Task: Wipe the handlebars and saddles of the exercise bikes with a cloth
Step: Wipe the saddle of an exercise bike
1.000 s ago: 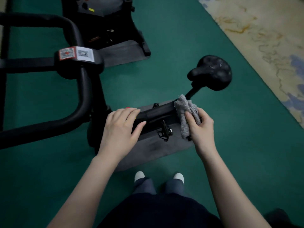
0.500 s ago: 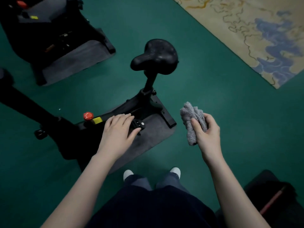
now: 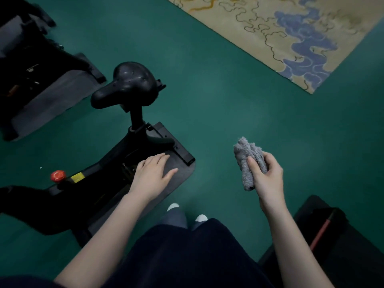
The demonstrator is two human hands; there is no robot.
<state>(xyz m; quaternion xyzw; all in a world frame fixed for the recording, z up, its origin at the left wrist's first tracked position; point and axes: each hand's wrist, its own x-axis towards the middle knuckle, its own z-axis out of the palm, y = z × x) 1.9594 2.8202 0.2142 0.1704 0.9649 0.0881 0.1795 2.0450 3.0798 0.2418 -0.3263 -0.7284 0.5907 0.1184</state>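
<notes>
A black saddle (image 3: pixel 128 84) tops the post of the near exercise bike, up and left of both hands. My right hand (image 3: pixel 267 177) grips a bunched grey cloth (image 3: pixel 246 161) over the green floor, well to the right of the bike and apart from it. My left hand (image 3: pixel 152 175) hovers with straight fingers over the bike's frame (image 3: pixel 112 169) and its grey mat (image 3: pixel 176 177), below the saddle; whether it touches is unclear. No handlebar is in view.
A red knob (image 3: pixel 58 176) and a yellow label (image 3: pixel 77 177) sit on the frame at left. A second bike (image 3: pixel 27 65) on its mat stands at the far left. A patterned beige rug (image 3: pixel 280 36) lies top right. Dark equipment with a red bar (image 3: pixel 321 233) fills the bottom right.
The view swung right, off the handlebars. My right hand left the bike frame with the cloth and moved out over the floor. My left hand stayed low above the frame.
</notes>
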